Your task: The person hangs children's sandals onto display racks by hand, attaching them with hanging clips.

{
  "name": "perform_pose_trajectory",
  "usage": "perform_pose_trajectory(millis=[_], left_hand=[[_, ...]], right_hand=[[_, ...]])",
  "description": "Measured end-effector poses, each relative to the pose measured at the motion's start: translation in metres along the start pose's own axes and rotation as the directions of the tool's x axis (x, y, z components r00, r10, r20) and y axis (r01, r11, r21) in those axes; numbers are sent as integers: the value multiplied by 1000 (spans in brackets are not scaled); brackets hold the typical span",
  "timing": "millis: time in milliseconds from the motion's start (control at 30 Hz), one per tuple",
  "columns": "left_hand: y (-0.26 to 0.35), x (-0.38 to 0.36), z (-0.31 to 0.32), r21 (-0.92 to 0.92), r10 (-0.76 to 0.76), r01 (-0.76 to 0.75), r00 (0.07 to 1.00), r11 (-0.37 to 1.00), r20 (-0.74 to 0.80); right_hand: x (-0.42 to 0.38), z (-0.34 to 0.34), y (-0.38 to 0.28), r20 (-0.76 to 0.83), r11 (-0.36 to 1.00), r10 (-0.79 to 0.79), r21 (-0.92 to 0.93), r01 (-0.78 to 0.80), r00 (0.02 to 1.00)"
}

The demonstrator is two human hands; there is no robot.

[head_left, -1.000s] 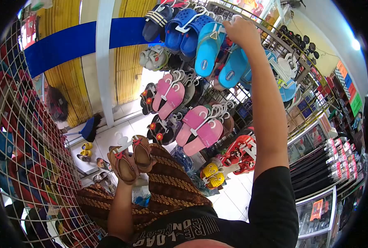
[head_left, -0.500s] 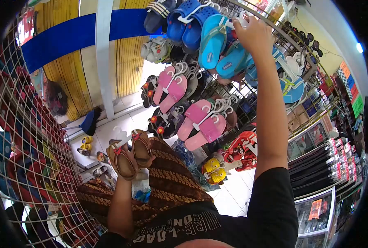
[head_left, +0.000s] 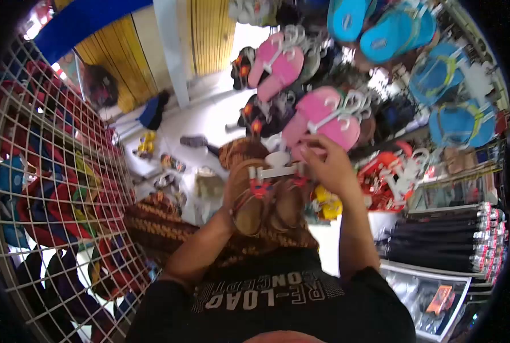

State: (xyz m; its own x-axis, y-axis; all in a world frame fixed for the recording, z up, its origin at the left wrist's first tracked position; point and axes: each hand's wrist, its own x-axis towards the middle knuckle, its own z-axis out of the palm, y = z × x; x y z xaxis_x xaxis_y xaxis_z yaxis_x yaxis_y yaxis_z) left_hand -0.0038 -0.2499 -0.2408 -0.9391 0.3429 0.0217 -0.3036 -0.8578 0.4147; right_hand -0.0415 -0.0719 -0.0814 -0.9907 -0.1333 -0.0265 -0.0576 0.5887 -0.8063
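A pair of brown sandals [head_left: 250, 216] with red trim is joined by a white plastic hanger [head_left: 278, 170] and held in front of my torso. My left hand [head_left: 229, 200] is closed round the left side of the pair, its fingers mostly hidden behind the soles. To the right of the hanger, my right hand [head_left: 330, 167] is raised with fingers loosely bent and apart, nothing visible in them. Behind that hand hang pink sandals [head_left: 346, 128] on white hangers.
Blue sandals [head_left: 389, 43] hang on the rack at upper right, and red sandals [head_left: 383, 180] lower down. Yellow slippers [head_left: 328, 203] are below my right hand. A wire grid [head_left: 60, 188] with footwear behind it runs along the left. A glass case [head_left: 426, 300] stands at lower right.
My right hand has let go at the top of the rack and come down beside the sandals. My left hand has brought the brown sandals rightward, in front of my torso. The view has shifted.
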Motion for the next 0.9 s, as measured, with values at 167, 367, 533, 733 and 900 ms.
perform_pose_trajectory(millis=[167,367,533,733,900], left_hand=[[-38,-16,-26,-556,-352,439,898,705,262],[-43,-23,-9,-579,-457,356,889,733,-32],[-20,-7,-24,-106,-242,234,968,967,-71],[9,9,-37,-505,-304,457,883,732,358],[5,13,-63,-63,-489,492,870,868,59]], right_hand=[[-4,-13,17,493,965,204,44,-259,846],[1,-9,18,414,971,217,7,-241,884],[8,12,26,258,979,123,125,-159,958],[17,11,16,39,992,117,46,-119,992],[3,4,-25,-9,976,-42,-216,39,999]])
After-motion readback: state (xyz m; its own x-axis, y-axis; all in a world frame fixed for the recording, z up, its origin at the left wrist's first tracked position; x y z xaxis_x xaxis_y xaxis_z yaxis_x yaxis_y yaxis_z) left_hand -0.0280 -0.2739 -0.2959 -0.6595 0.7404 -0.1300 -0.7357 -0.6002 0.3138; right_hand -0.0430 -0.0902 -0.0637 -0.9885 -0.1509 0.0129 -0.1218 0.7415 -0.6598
